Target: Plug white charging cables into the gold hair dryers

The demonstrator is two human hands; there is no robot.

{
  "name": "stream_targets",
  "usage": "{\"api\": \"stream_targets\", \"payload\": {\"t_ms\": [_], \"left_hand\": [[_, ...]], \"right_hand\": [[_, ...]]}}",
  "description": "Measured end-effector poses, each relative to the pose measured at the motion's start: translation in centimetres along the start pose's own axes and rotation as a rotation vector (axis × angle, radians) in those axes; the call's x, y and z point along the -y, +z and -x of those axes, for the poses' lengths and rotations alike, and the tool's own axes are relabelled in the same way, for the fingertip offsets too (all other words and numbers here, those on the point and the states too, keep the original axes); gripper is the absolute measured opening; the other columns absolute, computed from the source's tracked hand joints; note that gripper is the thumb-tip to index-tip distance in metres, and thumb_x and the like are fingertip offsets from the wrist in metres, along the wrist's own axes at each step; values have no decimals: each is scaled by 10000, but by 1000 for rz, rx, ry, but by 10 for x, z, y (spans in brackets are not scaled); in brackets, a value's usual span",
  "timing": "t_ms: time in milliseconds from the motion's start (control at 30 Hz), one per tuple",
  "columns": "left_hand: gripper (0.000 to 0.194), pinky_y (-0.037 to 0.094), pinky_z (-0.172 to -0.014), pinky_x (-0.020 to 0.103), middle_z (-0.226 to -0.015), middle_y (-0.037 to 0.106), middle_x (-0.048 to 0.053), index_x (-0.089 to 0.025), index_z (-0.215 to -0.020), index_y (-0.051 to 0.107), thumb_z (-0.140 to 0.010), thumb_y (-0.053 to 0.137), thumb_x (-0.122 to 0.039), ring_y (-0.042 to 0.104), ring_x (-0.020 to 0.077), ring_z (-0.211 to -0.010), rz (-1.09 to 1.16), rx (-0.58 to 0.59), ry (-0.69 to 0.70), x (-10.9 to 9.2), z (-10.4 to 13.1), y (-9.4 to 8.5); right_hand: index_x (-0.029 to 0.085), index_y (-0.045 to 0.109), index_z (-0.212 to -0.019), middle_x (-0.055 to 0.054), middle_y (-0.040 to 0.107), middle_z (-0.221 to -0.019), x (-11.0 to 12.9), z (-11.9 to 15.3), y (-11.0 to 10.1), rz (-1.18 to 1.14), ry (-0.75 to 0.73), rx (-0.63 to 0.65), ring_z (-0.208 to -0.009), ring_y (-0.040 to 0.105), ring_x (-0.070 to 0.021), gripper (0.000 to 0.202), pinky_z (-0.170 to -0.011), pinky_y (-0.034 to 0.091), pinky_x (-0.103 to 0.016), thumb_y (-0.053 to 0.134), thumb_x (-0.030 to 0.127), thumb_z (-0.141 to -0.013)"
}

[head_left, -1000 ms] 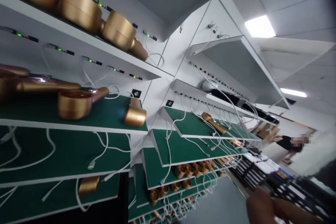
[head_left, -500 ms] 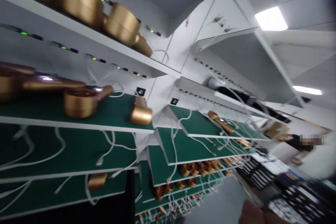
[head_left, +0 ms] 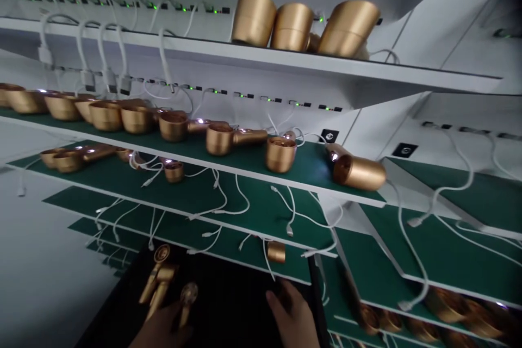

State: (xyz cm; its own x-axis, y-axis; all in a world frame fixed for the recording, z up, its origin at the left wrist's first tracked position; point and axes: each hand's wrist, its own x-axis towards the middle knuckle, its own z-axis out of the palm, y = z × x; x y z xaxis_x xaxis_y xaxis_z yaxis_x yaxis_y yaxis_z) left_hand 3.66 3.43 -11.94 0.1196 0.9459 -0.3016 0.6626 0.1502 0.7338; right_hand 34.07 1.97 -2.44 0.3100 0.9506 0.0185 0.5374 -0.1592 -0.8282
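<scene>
My left hand (head_left: 161, 330), low in the view, is closed around the handle of a small gold hair-dryer-shaped device (head_left: 188, 292) with a round head. It is over a black tray (head_left: 232, 288). Other gold devices (head_left: 161, 277) of that shape lie in the tray just beyond this hand. My right hand (head_left: 297, 316) is over the tray's right part, thumb and forefinger apart with nothing between them. Close above its fingers hangs a white cable (head_left: 268, 263), near a gold cylinder (head_left: 276, 252) on a low green shelf.
Green shelves (head_left: 244, 163) rise in tiers before me, with gold devices lined along one and loose white cables (head_left: 290, 217) hanging over the edges. Three gold cylinders (head_left: 255, 17) stand on the white upper shelf (head_left: 196, 42). More green shelves (head_left: 448, 242) continue at right.
My view has swung left and down, from the aisle to the near shelves. The black tray and both hands now show; before, only a blurred bit of a hand did.
</scene>
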Motion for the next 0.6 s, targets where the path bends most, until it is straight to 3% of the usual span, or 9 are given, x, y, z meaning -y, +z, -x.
{"api": "stream_targets", "payload": {"t_ms": [100,200,300,367,433,533,600], "left_hand": [[529,481,-807,355,-846,716,38,-183,-1163,616,-676,585,-388,661,273,-832,144,21,-2,-5,7,-1],[558,494,-883,366,-900,697,28,-223,-1110,631,-644,680,-526,653,280,-935,627,59,-72,-33,24,0],[693,535,-863,397,-913,672,41,-207,-1076,617,-521,778,-589,675,288,-924,1223,17,-276,-73,42,5],[671,546,-862,373,-936,677,41,-216,-1077,611,-517,815,-524,683,271,-937,1433,-13,-303,-96,49,7],[610,553,-845,327,-961,697,35,-237,-1111,607,-584,805,-473,686,241,-953,1531,38,-287,-107,51,4],[589,544,-900,313,-1085,701,39,-248,-1195,587,-669,753,-455,653,233,-1069,1570,168,-284,-106,48,-4],[510,548,-924,343,-1130,694,51,-229,-1160,615,-717,699,-468,636,253,-1110,1394,89,-286,-105,45,-3]], "right_hand": [[205,706,-917,-110,666,-970,10,1,2,51,-135,81,-950,617,-271,307,-892,485,-386,546,445,-814],[204,661,-841,-93,634,-908,20,7,4,67,-199,131,-876,613,-237,234,-793,498,-342,533,399,-830],[182,589,-943,-100,642,-919,23,11,8,42,-100,55,-827,623,-238,283,-746,497,-340,563,431,-811],[173,559,-1019,-105,654,-928,23,10,12,16,-23,6,-815,630,-247,352,-741,493,-352,562,457,-812],[167,555,-1091,-105,662,-913,21,7,17,16,9,10,-814,630,-263,412,-754,485,-376,549,478,-821],[153,600,-1114,-135,669,-969,19,4,25,9,0,10,-906,620,-294,445,-850,467,-421,541,480,-818],[167,673,-1009,-138,675,-986,21,8,29,-38,-32,25,-958,613,-303,364,-903,456,-443,531,434,-807]]}}
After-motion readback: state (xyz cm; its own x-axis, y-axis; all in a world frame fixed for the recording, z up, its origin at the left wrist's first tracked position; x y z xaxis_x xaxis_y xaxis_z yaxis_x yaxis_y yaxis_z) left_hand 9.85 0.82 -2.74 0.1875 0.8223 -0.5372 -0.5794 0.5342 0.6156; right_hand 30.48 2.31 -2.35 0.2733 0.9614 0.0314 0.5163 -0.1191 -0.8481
